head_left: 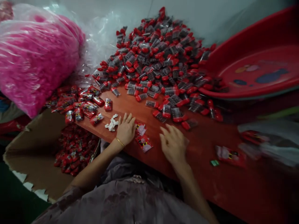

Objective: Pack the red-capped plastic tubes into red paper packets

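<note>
My left hand (126,130) lies palm down at the table's near edge, its fingers stretched out and slightly apart. Small white pieces (112,123) are heaped just left of its fingers. On its right, two flat red printed packets (144,142) lie partly overlapping, the upper one close to my fingertips. My right hand (173,143) is held over the orange-red table (130,105), blurred by motion, its fingers loosely bent and apart. Nothing shows in its grasp. Beyond it lie small clear containers with red caps and dark contents (176,112).
A tall pile of red-capped containers (158,53) fills the back. Filled red packets (88,106) lie at left, above a cardboard box (28,146) holding more. A pink-filled plastic bag (39,59) stands far left. A red basin (252,91) leans at right, near flat packets (231,156).
</note>
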Motion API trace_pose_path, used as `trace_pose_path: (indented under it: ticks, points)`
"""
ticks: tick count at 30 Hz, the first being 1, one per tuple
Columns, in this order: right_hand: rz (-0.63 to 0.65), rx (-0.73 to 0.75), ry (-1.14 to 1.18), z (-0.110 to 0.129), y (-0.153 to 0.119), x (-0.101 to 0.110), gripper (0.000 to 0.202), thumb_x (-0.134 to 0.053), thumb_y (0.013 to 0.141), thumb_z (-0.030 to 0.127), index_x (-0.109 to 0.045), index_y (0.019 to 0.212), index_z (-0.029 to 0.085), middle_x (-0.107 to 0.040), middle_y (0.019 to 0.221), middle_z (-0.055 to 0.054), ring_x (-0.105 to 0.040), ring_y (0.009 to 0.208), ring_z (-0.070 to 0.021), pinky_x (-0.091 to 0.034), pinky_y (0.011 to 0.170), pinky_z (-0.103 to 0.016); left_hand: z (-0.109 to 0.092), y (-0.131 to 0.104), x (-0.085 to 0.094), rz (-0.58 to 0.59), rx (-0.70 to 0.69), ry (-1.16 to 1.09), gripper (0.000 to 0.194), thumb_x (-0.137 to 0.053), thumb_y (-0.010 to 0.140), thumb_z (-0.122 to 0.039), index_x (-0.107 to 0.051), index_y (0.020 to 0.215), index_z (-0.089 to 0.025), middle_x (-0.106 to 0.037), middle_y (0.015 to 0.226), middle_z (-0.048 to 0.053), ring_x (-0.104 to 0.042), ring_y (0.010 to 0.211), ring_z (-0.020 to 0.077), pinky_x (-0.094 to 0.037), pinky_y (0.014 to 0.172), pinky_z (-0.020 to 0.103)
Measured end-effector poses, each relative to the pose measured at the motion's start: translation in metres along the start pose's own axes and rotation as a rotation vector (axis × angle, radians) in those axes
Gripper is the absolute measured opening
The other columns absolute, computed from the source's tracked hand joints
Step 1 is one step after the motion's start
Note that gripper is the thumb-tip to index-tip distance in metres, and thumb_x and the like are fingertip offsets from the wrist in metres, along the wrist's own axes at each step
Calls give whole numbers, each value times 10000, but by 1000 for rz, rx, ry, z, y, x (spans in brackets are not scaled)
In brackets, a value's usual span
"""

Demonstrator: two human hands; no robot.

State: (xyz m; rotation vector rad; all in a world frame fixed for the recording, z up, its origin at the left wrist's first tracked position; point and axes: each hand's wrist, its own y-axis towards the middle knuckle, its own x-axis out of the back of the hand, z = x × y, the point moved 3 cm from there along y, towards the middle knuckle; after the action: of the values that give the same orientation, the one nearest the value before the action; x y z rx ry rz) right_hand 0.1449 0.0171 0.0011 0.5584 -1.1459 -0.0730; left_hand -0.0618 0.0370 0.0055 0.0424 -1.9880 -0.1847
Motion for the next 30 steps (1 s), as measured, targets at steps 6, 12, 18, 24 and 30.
trace_pose_path:
  ticks: [6,12,18,24,30]
  points:
    - [316,183,93,42,40,-46,317,-454,905,293,-624,1169,242,-496,1356,-107,-304,1329,-317,-292,1031,-539,-1,-3,-9,15,36,123,410,-371,881,-235,-532,1240,-119,-477,1369,168,-328,1331,342,-218,1075,547]
    - [236,142,157,38,33,-52,238,-484,897,248,-712,956,286,-618,1226,-36,-368,1294,-299,-186,1050,-620,5,-11,4,-92,26,-41,397,-472,856,-339,-570,1190,-148,-523,1329,157,-319,1340,331,-219,1084,526]
    - [4,-17,230,34,26,-23,213,-512,882,279,-725,893,286,-670,1129,-34,-472,1208,-265,-193,1070,-587,-6,-12,4,-139,235,-633,501,-637,733,-447,-617,1140,-156,-663,1124,129,-576,1095,283,-415,959,401]
    - [-112,-291,641,29,20,-9,358,-601,804,351,-617,1141,231,-639,1169,-89,-547,1120,-230,-398,996,-447,-31,0,-11,-80,331,-1144,252,-673,687,-397,-709,719,-150,-656,611,1,-535,550,110,-438,558,220]
    - [-16,-487,957,24,11,-11,253,-516,822,390,-662,764,192,-657,675,-2,-590,626,-142,-486,613,-256,-52,0,-13,7,281,-1180,199,-710,647,-352,-724,694,-159,-637,574,-13,-513,523,96,-407,526,206]
